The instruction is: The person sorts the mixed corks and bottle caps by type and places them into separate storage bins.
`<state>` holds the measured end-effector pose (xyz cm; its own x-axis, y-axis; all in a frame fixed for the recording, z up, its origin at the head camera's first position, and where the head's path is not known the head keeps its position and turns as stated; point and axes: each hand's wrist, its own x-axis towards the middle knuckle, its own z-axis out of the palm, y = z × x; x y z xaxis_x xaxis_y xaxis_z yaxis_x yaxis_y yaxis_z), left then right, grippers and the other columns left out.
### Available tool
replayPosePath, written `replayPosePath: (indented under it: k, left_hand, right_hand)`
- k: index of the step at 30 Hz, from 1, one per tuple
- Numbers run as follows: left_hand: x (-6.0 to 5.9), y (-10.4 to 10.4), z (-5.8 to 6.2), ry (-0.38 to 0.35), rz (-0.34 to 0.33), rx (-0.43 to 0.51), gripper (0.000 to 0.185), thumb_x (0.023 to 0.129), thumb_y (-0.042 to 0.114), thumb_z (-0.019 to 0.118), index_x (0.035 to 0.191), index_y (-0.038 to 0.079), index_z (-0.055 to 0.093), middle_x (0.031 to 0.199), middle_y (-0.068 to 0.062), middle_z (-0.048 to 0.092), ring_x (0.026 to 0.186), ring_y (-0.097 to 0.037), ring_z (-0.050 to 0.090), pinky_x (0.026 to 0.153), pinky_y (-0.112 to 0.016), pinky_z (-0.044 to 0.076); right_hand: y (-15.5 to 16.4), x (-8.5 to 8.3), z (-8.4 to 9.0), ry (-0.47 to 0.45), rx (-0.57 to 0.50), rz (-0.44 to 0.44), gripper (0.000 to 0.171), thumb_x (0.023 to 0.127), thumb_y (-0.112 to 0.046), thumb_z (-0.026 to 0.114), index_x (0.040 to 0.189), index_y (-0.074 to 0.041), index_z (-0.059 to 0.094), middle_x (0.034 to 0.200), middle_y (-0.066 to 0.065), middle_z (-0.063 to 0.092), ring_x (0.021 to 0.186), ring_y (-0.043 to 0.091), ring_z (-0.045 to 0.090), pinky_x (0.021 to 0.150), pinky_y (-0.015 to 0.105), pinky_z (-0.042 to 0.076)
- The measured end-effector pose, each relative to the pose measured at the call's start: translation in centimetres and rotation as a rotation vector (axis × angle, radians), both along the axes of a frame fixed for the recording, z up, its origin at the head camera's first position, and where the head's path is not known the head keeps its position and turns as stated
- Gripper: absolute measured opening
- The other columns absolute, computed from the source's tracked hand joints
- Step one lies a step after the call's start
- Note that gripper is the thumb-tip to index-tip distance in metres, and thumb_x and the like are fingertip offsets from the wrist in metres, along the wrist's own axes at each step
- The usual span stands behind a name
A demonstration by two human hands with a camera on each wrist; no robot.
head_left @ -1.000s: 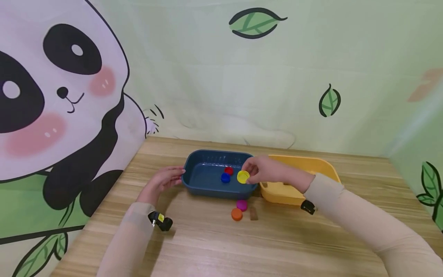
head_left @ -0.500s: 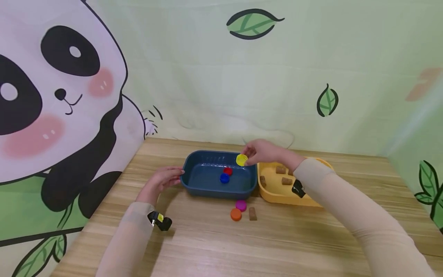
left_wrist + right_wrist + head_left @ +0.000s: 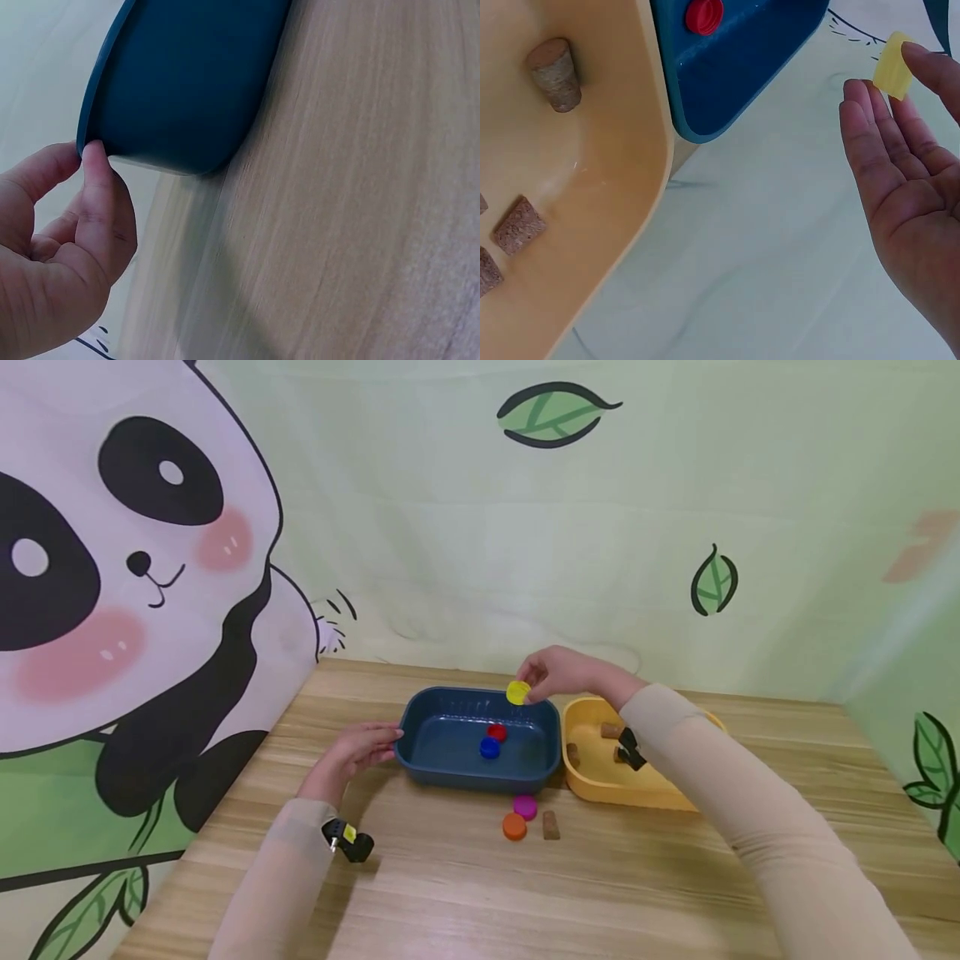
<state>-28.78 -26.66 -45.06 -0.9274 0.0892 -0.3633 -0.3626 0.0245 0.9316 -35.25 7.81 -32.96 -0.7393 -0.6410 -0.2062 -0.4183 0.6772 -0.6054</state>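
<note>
**Yellow cap held over the blue tray's far rim**

Pinched between the thumb and fingertips of the right hand [image 3: 564, 673], a round yellow plastic bottle cap [image 3: 517, 692] is held in the air just above the far rim of the dark blue rectangular plastic tray [image 3: 427, 762]. The right wrist view shows the same cap [image 3: 893, 64] edge-on at the fingertips [image 3: 921, 58], with the palm of that hand [image 3: 911, 195] open towards the camera and the remaining fingers fairly straight.

At the tray's left end, the left hand [image 3: 354, 754] touches the rim. Seen from the left wrist, the thumb [image 3: 97, 187] and a curled finger of this hand [image 3: 56, 255] meet at the lip of the tray [image 3: 180, 82], lightly pinching its edge; the tray sits flat on the light wooden table [image 3: 465, 893].

Two caps lie inside the tray near its middle, a red plastic cap [image 3: 496, 732] and a blue plastic cap [image 3: 489, 747], just beside each other. The red cap [image 3: 704, 15] also shows in the right wrist view.

Right of the blue tray, and touching or nearly touching it, stands a yellow-orange rounded plastic tray [image 3: 600, 789] holding several brown corks [image 3: 611, 730]; the right wrist view shows these stoppers [image 3: 553, 73] lying on their sides.

On the table in front of the two trays lie a magenta plastic cap [image 3: 524, 807], an orange plastic cap [image 3: 514, 827] just beside it, and one more brown cork piece [image 3: 551, 825] to their right.
</note>
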Motion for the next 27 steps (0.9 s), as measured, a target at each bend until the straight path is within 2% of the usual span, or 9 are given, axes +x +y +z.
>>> replayPosePath:
  k: [13, 22, 27]
  left_hand:
    - [0.1, 0.2, 0.1, -0.013, 0.01, -0.01, 0.053, 0.103, 0.008, 0.059, 0.147, -0.016, 0.041, 0.079, 0.007, 0.069, 0.066, -0.001, 0.065, 0.067, -0.012, 0.059]
    - [0.2, 0.4, -0.2, 0.006, 0.03, -0.007, 0.051, 0.102, 0.006, 0.06, 0.145, -0.017, 0.043, 0.078, 0.008, 0.068, 0.065, -0.001, 0.065, 0.066, -0.013, 0.059]
    - [0.2, 0.3, -0.4, 0.024, 0.015, 0.029, 0.05, 0.102, 0.003, 0.057, 0.144, -0.019, 0.04, 0.075, 0.009, 0.068, 0.064, -0.001, 0.064, 0.064, -0.012, 0.058]
  right_hand:
    - [-0.2, -0.7, 0.5, -0.028, 0.028, -0.016, 0.033, 0.093, -0.013, 0.072, 0.123, 0.0, 0.065, 0.117, 0.017, 0.071, 0.102, 0.024, 0.064, 0.1, 0.035, 0.059]
    - [-0.6, -0.9, 0.7, -0.039, 0.053, -0.034, 0.032, 0.094, -0.013, 0.071, 0.123, -0.001, 0.064, 0.118, 0.016, 0.069, 0.102, 0.024, 0.062, 0.099, 0.033, 0.058]
    - [-1.7, -1.5, 0.6, -0.041, 0.069, -0.026, 0.032, 0.094, -0.014, 0.072, 0.123, -0.001, 0.065, 0.118, 0.016, 0.07, 0.098, 0.022, 0.062, 0.094, 0.029, 0.058]
